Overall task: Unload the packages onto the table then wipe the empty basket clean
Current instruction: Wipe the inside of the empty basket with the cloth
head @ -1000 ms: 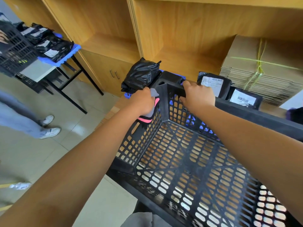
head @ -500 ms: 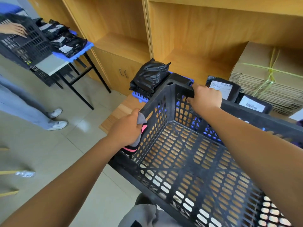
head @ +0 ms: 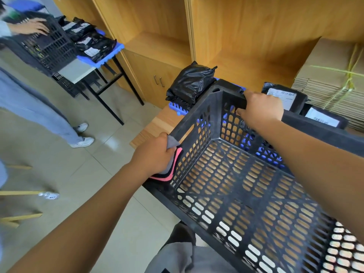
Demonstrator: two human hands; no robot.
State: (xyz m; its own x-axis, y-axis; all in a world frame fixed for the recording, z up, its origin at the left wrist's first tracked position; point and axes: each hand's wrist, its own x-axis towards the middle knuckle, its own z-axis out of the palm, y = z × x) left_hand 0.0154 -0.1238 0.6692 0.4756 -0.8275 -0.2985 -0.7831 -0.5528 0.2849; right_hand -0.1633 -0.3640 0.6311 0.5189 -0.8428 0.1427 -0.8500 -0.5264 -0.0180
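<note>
The black perforated basket stands empty in front of the person, tilted so its open top faces them and its slotted floor shows bare; its long axis runs from the near right corner of the view toward the far corner by the wooden shelving. The left hand has its grip closed round a grey cloth with pink and black edging and presses it against the outside of the basket's left wall, near the lower rim. The right hand curls its grip over the far top rim close to the far corner, fingers hooked inside the wall. Just behind that corner a black bagged package lies on a blue slatted tray, whose edge juts past the basket; two more black packages with white labels sit beyond the far rim, near a bundle of flat cardboard tied with yellow string. The wooden table shows as a bare strip left of the basket, ending at an edge above the tiled floor, which lies open to the left. Well apart, at upper left, another person touches a second black basket on a separate table carrying more packages
</note>
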